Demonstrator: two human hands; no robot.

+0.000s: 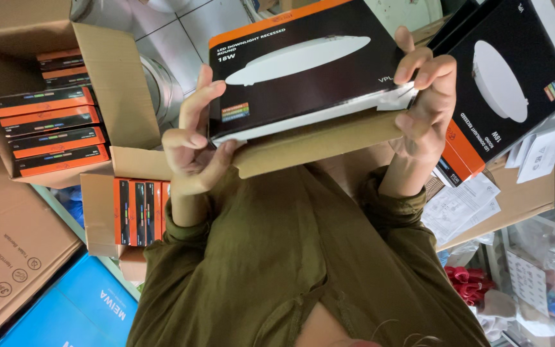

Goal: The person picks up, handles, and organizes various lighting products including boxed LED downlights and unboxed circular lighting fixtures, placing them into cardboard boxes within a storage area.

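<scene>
**Head view: flat box held up at both ends**

Head cam looks down on us. Our left hand (191, 154) and right hand (426, 106) are both closed on the black-and-orange box (303, 64), fingers curled over its top face, thumbs under the brown cardboard flap (319, 142) beneath it. Box sits level, mid-air, above our olive sleeves (277, 257). More identical boxes (52, 128) fill the open carton at left; a second flat box (509, 77) leans at right, w/ paper leaflets (464, 202) below it. To handle it well, we judge: keep grip even at both ends, flap pinched tight so nothing slides out.
</scene>
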